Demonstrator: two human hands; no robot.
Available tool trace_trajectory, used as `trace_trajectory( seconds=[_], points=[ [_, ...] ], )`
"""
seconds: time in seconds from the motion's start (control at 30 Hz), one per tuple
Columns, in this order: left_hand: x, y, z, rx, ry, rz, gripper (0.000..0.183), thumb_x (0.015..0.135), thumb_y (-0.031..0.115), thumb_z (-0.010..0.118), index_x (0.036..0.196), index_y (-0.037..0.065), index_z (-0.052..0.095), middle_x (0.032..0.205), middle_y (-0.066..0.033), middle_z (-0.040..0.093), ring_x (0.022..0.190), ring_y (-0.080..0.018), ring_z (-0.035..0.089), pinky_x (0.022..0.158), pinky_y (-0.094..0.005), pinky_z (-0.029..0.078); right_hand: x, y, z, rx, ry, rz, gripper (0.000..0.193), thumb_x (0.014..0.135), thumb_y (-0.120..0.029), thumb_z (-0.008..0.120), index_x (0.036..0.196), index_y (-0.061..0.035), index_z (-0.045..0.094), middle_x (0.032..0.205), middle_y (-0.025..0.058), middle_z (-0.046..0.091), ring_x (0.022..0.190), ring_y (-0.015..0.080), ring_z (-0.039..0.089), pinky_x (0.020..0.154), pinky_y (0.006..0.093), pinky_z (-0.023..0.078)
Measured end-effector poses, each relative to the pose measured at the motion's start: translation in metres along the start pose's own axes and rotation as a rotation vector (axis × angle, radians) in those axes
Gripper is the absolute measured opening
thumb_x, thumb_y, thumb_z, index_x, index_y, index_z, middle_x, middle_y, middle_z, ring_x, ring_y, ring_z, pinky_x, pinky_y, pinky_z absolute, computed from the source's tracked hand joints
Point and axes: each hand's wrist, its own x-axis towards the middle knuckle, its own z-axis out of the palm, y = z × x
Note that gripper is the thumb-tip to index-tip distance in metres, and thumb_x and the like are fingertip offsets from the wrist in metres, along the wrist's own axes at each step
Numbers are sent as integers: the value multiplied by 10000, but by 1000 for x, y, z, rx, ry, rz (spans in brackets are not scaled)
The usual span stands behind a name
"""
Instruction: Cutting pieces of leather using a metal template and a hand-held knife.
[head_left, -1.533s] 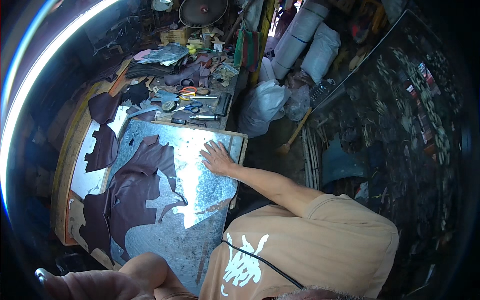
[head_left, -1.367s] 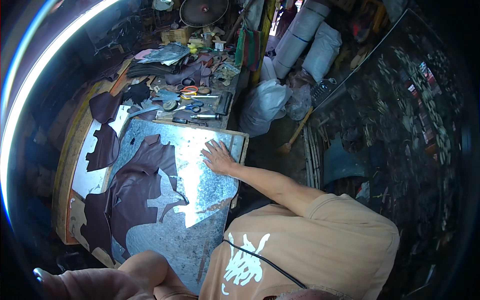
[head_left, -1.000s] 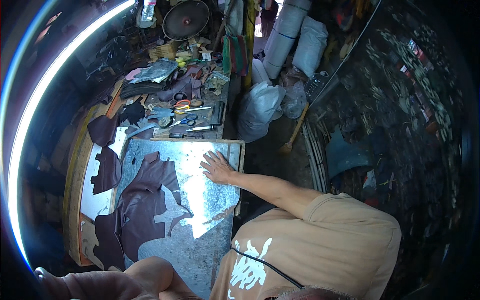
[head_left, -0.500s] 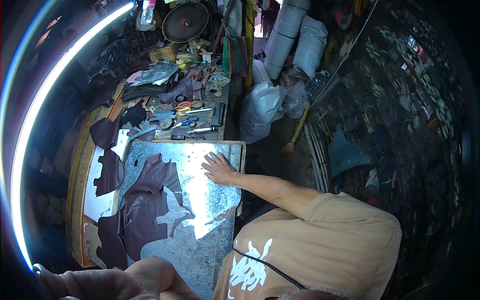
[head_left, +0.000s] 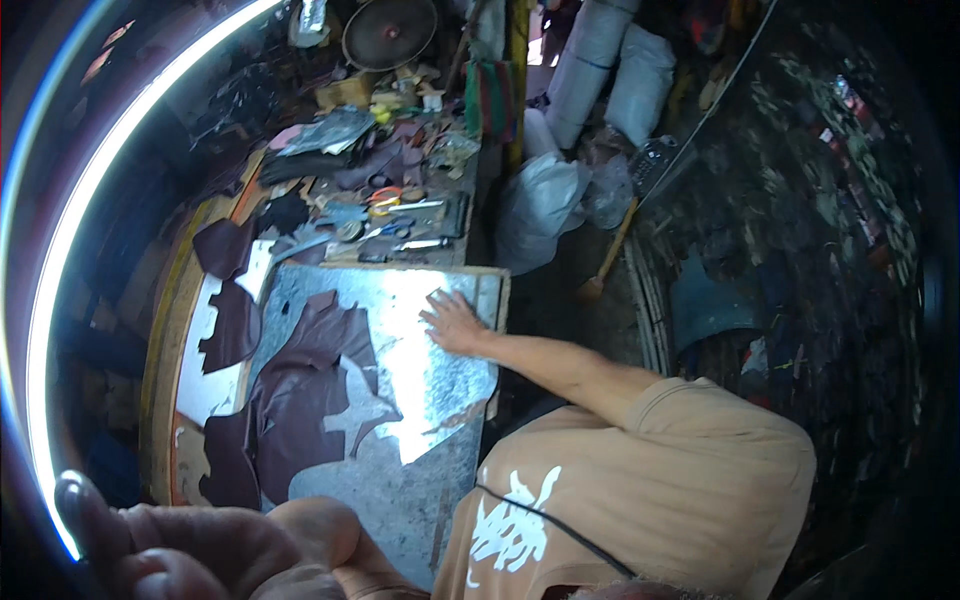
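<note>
My right hand [head_left: 455, 323] lies flat with fingers spread on the shiny metal sheet [head_left: 420, 390] covering the worktable. It holds nothing. Close to the camera at the lower left is my left hand [head_left: 200, 540], raised off the table, one fingertip pointing up and the fingers apart; no object shows in it. Between the hands, a dark brown leather hide [head_left: 300, 400] with cut-out edges is spread on the sheet. Two smaller brown leather pieces [head_left: 232, 325] lie to its left on a white board [head_left: 195, 385].
Beyond the sheet lie orange-handled scissors [head_left: 385, 198], blue-handled scissors [head_left: 395, 228] and a knife-like tool [head_left: 425, 244]. Scraps and stacked sheets [head_left: 325, 135] crowd the far end, near a round fan [head_left: 390, 35]. White sacks [head_left: 540, 205] and a broom [head_left: 610, 255] stand at the right.
The whole view has shifted, so the table sits further right and slightly higher. My left hand has a fingertip lifted higher. My right hand stays flat on the sheet.
</note>
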Motion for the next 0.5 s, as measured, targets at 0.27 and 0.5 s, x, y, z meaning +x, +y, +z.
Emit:
trace_trajectory(
  seconds=[0.27,0.5],
  points=[
    [-21,18,41,-319,36,-156,383,948,332,508,1031,-17,642,836,-137,632,776,-273,657,721,-385,542,-3,4,6,3,4,26,513,986,-391,428,1426,-129,454,1531,179,319,1450,381,197,1167,582,101],
    [-29,156,72,-634,61,-321,244,875,258,588,961,35,637,740,-65,570,675,-239,607,657,-386,502,-16,-3,10,-132,-96,-64,491,975,-397,447,1393,-144,490,1499,174,380,1417,379,280,1136,603,178]
  ],
)
